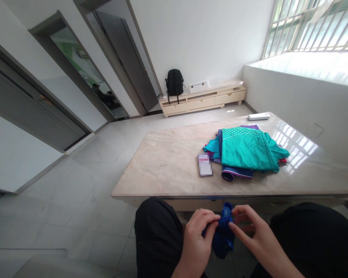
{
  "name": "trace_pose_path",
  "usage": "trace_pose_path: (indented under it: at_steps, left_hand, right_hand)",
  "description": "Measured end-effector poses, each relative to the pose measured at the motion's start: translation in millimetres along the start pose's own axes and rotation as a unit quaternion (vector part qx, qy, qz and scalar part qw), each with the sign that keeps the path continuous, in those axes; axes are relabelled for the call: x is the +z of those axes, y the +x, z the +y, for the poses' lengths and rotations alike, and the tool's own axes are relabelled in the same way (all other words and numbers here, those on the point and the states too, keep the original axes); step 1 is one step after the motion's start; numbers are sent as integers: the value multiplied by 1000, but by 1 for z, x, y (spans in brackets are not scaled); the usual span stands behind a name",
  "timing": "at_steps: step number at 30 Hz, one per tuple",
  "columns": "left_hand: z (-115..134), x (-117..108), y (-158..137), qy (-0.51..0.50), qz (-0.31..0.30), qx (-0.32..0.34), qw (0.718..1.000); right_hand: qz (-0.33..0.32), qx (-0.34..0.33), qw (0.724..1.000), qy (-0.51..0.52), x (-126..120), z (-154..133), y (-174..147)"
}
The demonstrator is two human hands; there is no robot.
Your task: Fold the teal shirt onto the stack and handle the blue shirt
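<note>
Cloth of a deep blue (224, 233) sits bunched between my two hands, low in the near middle of the scene, over my lap and just short of the near edge of the table (168, 166); my left hand (197, 235) pinches its left side with fingers curled round the fabric, and my right hand (251, 231) grips its right side with thumb and fingertips, so the two hands are close together and both clamped on the same piece; my knees in black trousers (156, 235) frame it left and right. On the marble tabletop, toward the far right, lies a stack of folded clothes (246, 152); a teal garment is on top, purple and dark blue ones show beneath it, all lying loose on the bare surface and not in any bin or basket; just left of the stack, touching or nearly so, is a small blurred card-like thing (205, 165); at the far right edge rests a white remote-like bar (258, 116). Far across the floor stands a low pale cabinet (203, 101) with its drawers closed; a black backpack (174, 83) stands at its left end and a white box (197, 86) lies on top.
</note>
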State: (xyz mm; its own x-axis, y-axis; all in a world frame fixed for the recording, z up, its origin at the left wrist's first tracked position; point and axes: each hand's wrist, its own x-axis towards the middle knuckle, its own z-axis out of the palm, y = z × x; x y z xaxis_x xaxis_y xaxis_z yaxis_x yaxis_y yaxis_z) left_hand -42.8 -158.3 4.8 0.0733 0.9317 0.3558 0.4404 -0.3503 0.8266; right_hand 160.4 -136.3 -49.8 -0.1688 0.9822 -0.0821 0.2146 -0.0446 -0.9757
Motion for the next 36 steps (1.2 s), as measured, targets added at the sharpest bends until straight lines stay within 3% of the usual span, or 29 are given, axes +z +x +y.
trace_pose_path:
  at_steps: [2, 3, 6, 8, 11, 14, 22, 29, 36]
  left_hand:
    - [4, -1, 0, -15, -6, -4, 1000]
    - [6, -1, 1, -25, -12, -4, 1000]
    - [9, -1, 2, -56, -21, 1, 998]
    - [9, -2, 2, -65, -15, 1, 998]
    - [3, -4, 1, -56, 12, -7, 998]
    - [-9, -3, -1, -45, 56, -15, 997]
    - [-29, 18, 4, -35, 119, -50, 991]
    - [-34, 38, 5, -62, 167, -66, 982]
    - [-35, 42, -2, -48, 155, -16, 987]
  right_hand:
    - [28, -35, 999, -25, -5, 6, 5]
    - [11, -47, 999, -12, -6, 9, 8]
    - [-107, -48, 992, 55, -7, 13, 17]
    - [-145, -35, 987, 61, -5, 10, 19]
    - [-119, -42, 992, 14, -4, 1, 19]
    - [-93, -92, 991, -32, -7, -9, 17]
    - [-21, -207, 967, -148, -5, -13, 14]
    - [-39, -147, 979, -137, -2, -9, 13]
    - [-93, -105, 987, -77, -5, -33, 11]
